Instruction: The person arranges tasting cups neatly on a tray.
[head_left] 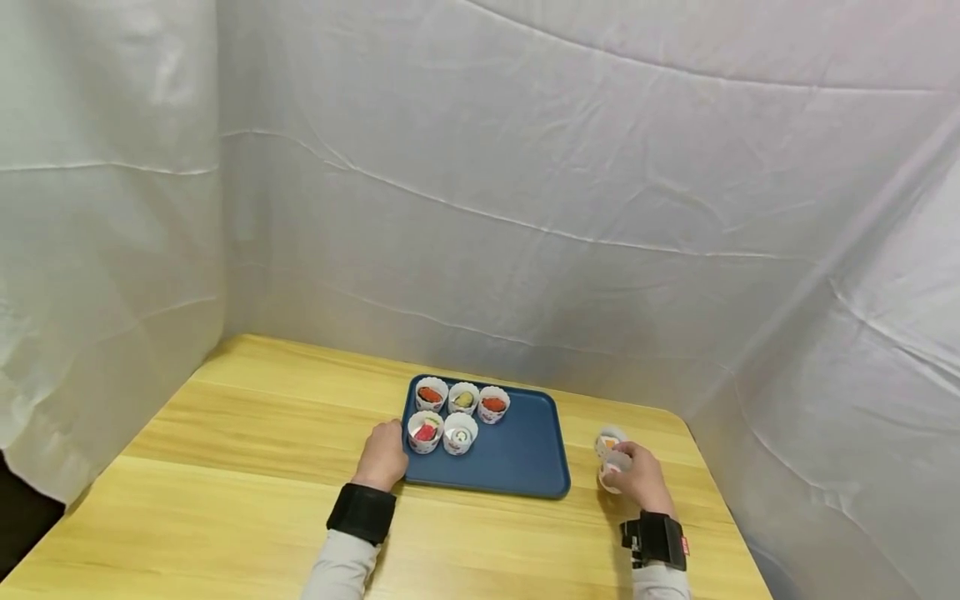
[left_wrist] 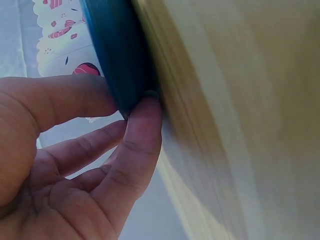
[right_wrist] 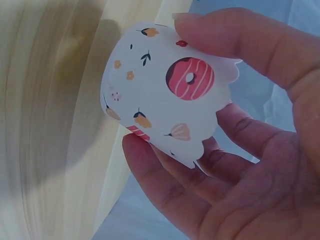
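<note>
With my left hand I pinch the left edge of a blue tray; the left wrist view shows thumb and finger on opposite sides of its rim. Out to the right of the tray, my right hand grips a white paper baking cup printed with a pink donut and small flowers. Thumb and fingertips press on opposite sides of its wall, and its scalloped rim faces the palm. Beyond it a second paper cup with something orange inside stands on the table, partly covered by my fingers.
Several paper cups stand in two rows on the tray's left half: a cup with red-orange food, one with a yellowish piece and one with pink food among them. White curtains hang around the wooden table.
</note>
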